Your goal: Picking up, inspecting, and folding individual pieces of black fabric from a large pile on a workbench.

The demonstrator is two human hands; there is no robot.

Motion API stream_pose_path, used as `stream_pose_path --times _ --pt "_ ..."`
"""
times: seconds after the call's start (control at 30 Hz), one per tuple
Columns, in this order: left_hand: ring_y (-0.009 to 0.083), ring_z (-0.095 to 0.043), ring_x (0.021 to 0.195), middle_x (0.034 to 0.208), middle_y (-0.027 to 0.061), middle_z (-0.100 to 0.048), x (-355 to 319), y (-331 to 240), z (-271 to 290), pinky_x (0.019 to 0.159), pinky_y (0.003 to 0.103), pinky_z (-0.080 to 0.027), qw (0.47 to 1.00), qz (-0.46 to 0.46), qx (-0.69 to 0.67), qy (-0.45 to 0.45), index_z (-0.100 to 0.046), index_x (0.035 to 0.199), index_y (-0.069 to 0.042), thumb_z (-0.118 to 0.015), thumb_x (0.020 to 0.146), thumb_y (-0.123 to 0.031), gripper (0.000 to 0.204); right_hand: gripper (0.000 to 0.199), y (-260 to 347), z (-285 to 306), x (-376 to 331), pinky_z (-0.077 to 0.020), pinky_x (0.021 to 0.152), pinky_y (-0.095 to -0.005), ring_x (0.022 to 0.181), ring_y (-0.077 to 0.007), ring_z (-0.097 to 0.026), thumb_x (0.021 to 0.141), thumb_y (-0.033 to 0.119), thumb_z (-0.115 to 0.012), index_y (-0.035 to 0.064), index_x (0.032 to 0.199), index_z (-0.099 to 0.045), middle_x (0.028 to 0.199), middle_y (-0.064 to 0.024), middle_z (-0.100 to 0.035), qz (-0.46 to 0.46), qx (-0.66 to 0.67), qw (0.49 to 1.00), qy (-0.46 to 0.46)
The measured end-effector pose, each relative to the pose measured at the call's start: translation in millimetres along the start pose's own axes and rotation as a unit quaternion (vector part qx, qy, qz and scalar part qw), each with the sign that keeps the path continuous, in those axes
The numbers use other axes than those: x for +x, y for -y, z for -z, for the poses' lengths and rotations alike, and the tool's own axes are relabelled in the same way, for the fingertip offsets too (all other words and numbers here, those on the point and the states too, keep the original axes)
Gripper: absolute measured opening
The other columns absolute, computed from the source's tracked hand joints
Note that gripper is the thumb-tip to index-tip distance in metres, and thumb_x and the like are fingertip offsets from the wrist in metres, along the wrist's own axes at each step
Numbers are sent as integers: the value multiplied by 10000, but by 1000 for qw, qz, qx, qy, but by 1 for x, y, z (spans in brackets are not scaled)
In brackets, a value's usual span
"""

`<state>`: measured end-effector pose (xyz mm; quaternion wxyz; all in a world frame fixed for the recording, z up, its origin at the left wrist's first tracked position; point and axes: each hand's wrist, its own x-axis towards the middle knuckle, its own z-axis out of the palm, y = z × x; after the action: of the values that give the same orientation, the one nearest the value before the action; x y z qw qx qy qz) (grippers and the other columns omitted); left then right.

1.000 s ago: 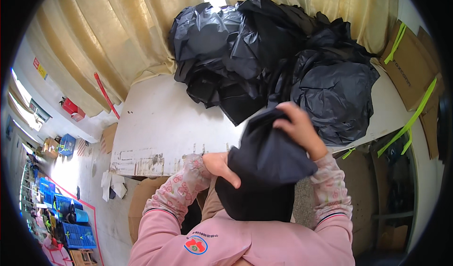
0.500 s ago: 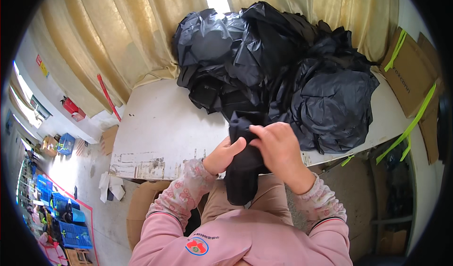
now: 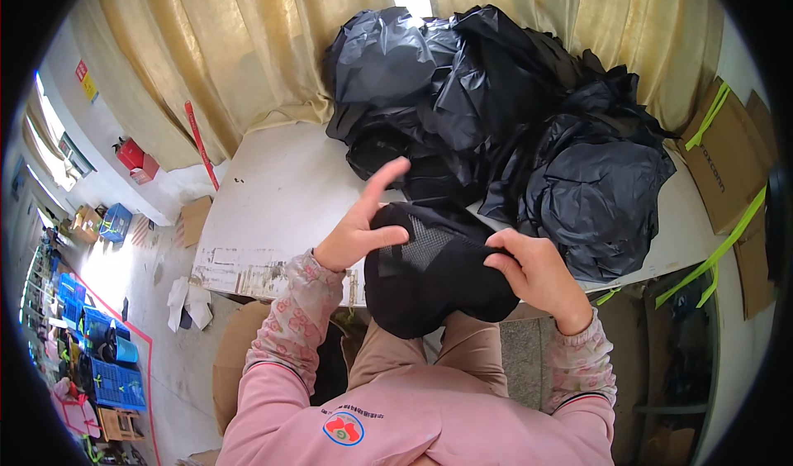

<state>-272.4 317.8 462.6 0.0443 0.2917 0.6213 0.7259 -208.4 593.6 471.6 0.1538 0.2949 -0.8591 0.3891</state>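
Observation:
A black fabric piece (image 3: 438, 288) with a grey mesh panel is spread wide in front of me, above my lap and the near table edge. My right hand (image 3: 541, 276) pinches its right edge between thumb and fingers. At its upper left edge is my left hand (image 3: 355, 230), the index finger stretched up and away and the thumb over the fabric beside the mesh. The other fingers of that hand are mostly hidden. I cannot tell what kind of article the fabric piece is.
Black plastic bags (image 3: 471, 86) are heaped at the back of the white table (image 3: 256, 210), with a rounded one (image 3: 599, 210) at the right. Cardboard (image 3: 710, 152) with yellow-green straps leans at the right. Curtains (image 3: 231, 45) hang behind. Blue crates (image 3: 116, 383) stand on the floor far left.
The black fabric piece, narrow and bunched before, is now spread wide with its mesh showing. My hands have moved apart, and my left index finger has stretched out.

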Motion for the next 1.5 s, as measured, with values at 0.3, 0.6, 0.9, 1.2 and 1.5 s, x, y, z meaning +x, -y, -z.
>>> stream_pose_path --times 0.3,0.6,0.9,1.2,1.5 --pt "109 -600 788 824 26 -628 -9 74 80 759 245 -493 976 96 170 -91 -621 1097 -36 -637 891 -127 225 131 -10 25 24 -461 649 -265 695 -186 -598 894 96 -634 9 983 -596 779 -101 -613 -84 40 989 -116" --pt "305 -557 1165 1376 171 -457 -101 196 -14 1012 439 -436 870 417 -260 36 -229 1488 -112 -548 893 -569 815 194 2 17 48 -482 746 -193 833 -56 -608 972 113 -553 -1 1127 -576 951 -29 -666 -100 424 887 -150" --pt "249 -577 1165 1245 147 -605 -54 173 -71 1041 400 -439 821 422 -375 -89 -569 1224 17 -603 940 -206 362 210 25 9 49 -497 778 -209 896 -88 -629 981 113 -529 4 1157 -565 1025 -56 -668 -42 532 826 -179" --pt "269 -669 949 1071 188 -674 -38 215 -49 889 376 -535 411 606 -668 135 -620 1139 18 -616 909 -256 358 198 -67 -20 31 -496 758 -249 897 -85 -619 959 134 -573 13 1114 -578 975 -50 -673 -147 203 942 -225" --pt "212 -606 569 782 173 -676 -53 133 9 499 282 -435 797 385 -464 -20 -655 998 7 -471 959 -396 444 195 -214 -75 -49 -501 738 -446 896 -423 -625 901 193 -594 27 1004 -597 922 -224 -654 -244 -80 936 -242"
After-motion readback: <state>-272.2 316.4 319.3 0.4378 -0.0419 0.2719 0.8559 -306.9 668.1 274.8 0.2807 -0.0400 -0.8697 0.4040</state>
